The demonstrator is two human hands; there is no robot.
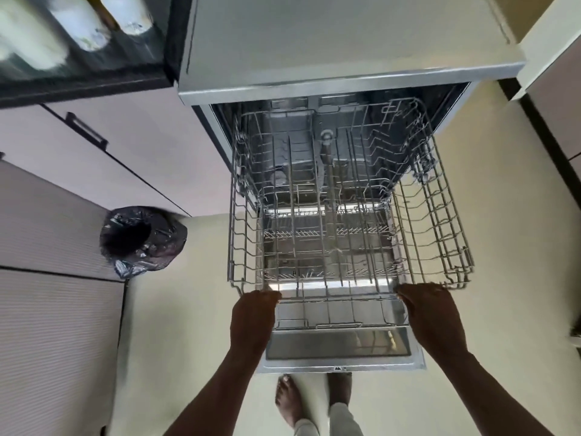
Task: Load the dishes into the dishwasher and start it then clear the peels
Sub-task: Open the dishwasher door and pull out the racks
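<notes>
Bare arms [220, 388], L hand [253, 313] & R hand [431, 313]; bare feet [287, 401]; pale grey-white trouser legs [344, 420].

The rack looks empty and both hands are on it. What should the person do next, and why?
Probably let go and start loading. The left hand and the right hand both grip the front rail of the rack. It is drawn out over the open door and holds nothing, so it looks ready to fill.
</notes>
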